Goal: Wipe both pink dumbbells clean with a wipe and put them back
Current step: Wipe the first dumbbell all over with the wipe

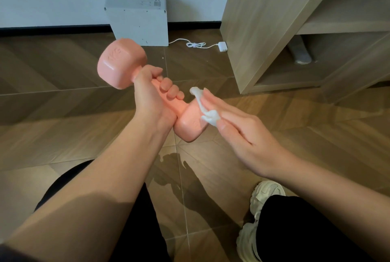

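Rotating dumbbell point(120, 63), gripped by left hand point(156, 93), is advised so wipe point(207, 113) pressed under flat right hand point(240, 129) covers every face.

Bare forearms point(101, 181), black trousers point(306, 232), cream chunky sneaker point(261, 195)

Smooth pink coating, soft white wipe, shiny floor.

We see the pink dumbbell point(121, 63) in a smooth, satiny, plastic-like skin with moulded lettering on its upper head. The wipe point(207, 112) at its lower head looks thin, soft and crumpled. The floor point(63, 103) is wood-patterned and glossy, catching reflections. At upper right the cabinet point(263, 19) shows matt, pale wood grain. The white box point(137, 19) at top centre looks matt, whether plastic or metal we cannot tell. The shoe point(266, 192) at lower right is cream mesh.
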`<move>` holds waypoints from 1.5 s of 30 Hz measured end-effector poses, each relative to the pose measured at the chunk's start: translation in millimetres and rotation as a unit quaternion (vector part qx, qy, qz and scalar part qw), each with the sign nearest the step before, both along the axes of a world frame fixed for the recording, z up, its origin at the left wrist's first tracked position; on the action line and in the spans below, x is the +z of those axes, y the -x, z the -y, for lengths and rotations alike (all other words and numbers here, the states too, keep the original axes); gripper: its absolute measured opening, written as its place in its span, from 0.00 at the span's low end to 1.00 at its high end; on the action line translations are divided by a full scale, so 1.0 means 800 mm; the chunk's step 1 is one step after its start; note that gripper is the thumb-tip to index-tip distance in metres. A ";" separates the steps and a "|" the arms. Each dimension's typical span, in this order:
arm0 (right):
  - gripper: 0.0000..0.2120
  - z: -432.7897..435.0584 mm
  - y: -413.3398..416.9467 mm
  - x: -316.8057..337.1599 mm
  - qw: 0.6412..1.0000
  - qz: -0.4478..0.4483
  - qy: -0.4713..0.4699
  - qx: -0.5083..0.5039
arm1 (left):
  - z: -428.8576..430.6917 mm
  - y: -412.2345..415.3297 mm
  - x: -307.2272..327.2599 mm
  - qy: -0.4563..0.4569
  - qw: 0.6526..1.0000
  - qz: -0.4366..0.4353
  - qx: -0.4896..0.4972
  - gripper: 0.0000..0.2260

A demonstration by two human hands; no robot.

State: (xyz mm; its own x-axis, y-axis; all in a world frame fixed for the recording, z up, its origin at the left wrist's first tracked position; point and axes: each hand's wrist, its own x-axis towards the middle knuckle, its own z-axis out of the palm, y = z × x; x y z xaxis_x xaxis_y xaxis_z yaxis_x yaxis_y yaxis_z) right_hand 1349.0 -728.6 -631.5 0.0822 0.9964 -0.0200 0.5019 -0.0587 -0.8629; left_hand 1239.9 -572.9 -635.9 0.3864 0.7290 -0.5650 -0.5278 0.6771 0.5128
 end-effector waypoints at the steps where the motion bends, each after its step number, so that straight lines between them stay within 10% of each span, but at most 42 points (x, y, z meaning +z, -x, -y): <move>1: 0.21 0.001 -0.001 0.002 1.000 -0.011 -0.010 -0.003 | 0.000 0.001 0.000 0.008 1.000 0.009 0.001 0.13; 13: 0.16 -0.014 -0.005 -0.004 0.986 0.098 0.024 -0.133 | 0.012 -0.001 0.005 -0.031 0.999 0.009 -0.032 0.14; 19: 0.07 -0.008 -0.001 0.005 0.979 0.066 -0.120 -0.150 | 0.013 -0.003 0.006 -0.023 0.999 0.008 -0.026 0.14; 29: 0.18 0.005 0.002 0.002 0.984 0.097 -0.139 -0.052 | 0.004 -0.002 0.005 0.019 1.000 0.025 -0.004 0.14; 34: 0.30 0.002 -0.006 -0.006 0.946 0.258 -0.190 0.056 | 0.005 -0.005 0.004 0.040 0.998 0.039 0.005 0.13; 45: 0.47 -0.013 0.000 -0.008 0.981 0.177 -0.014 -0.078 | 0.014 -0.009 0.000 0.020 0.999 0.031 0.028 0.13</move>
State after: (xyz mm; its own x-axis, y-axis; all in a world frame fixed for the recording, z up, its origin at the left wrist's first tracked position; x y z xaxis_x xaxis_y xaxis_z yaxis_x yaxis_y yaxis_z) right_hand 1349.4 -718.5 -637.8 0.2311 0.9708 0.0639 0.7570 -0.1382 -0.6386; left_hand 1246.9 -583.7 -635.8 0.3814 0.7282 -0.5694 -0.5957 0.6646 0.4510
